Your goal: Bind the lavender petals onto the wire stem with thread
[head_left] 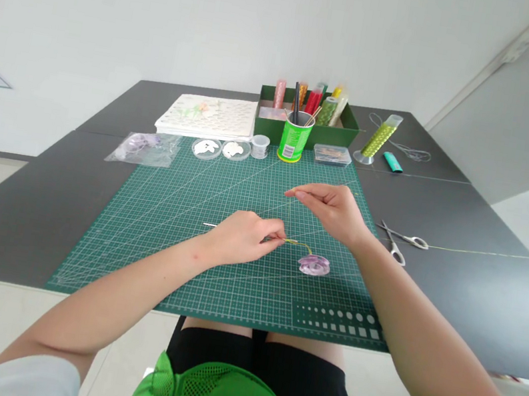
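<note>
My left hand (244,236) rests on the green cutting mat (164,222) with its fingers pinched on a thin wire stem (298,243). The stem curves right to a small purple flower (314,264) lying on the mat. A short piece of the wire sticks out to the left of that hand. My right hand (331,207) hovers just above and behind, fingers pressed together in a pinch on a fine yellow-green thread that runs off to the right across the table.
Scissors (402,241) lie right of the mat on the dark table (12,217). At the back stand a green cup (295,138) of sticks, a green box (346,133) of tubes, a thread spool (378,139), two small dishes (220,149), a white board (209,118) and a plastic bag (144,147).
</note>
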Demonstrator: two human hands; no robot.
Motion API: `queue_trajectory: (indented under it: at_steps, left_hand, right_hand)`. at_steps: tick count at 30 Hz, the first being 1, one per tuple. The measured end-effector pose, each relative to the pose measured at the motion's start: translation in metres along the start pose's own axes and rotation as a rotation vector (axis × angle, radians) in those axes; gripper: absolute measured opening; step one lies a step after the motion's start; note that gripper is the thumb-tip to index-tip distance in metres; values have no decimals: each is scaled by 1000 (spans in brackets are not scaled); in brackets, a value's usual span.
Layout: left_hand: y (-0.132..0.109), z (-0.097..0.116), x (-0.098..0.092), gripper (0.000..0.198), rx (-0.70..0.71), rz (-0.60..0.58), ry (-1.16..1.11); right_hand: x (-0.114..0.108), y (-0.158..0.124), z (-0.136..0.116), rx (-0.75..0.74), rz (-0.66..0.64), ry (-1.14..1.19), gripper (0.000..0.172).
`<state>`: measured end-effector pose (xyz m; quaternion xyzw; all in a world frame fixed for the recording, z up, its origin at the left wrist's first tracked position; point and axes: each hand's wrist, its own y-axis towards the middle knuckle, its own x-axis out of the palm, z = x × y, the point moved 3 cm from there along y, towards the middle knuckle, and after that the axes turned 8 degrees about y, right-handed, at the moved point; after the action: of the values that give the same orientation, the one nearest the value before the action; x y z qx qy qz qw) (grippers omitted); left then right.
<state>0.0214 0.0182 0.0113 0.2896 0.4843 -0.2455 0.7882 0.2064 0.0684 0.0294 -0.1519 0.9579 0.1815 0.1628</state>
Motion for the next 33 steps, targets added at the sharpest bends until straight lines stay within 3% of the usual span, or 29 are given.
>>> queue_trajectory:
  at_steps: [10,19,25,30,33]
  left_hand:
    - [-1,-2,-4,11,13,115,-90]
    - [-1,-19,-19,21,-197,485,-199]
    - [2,-34,-21,18,-346,570,-394]
    - [5,-45,-21,26,-443,521,-666]
    - [6,-46,-20,28,-472,481,-755]
  right_hand:
    - [3,6,26,60,-81,-30,30]
    - [4,9,37,69,-154,-76,36]
    - [8,6,32,167,-212,34,41]
    - [-2,8,36,313,-33,441,36]
    - [-12,11,47,366,105,373,37]
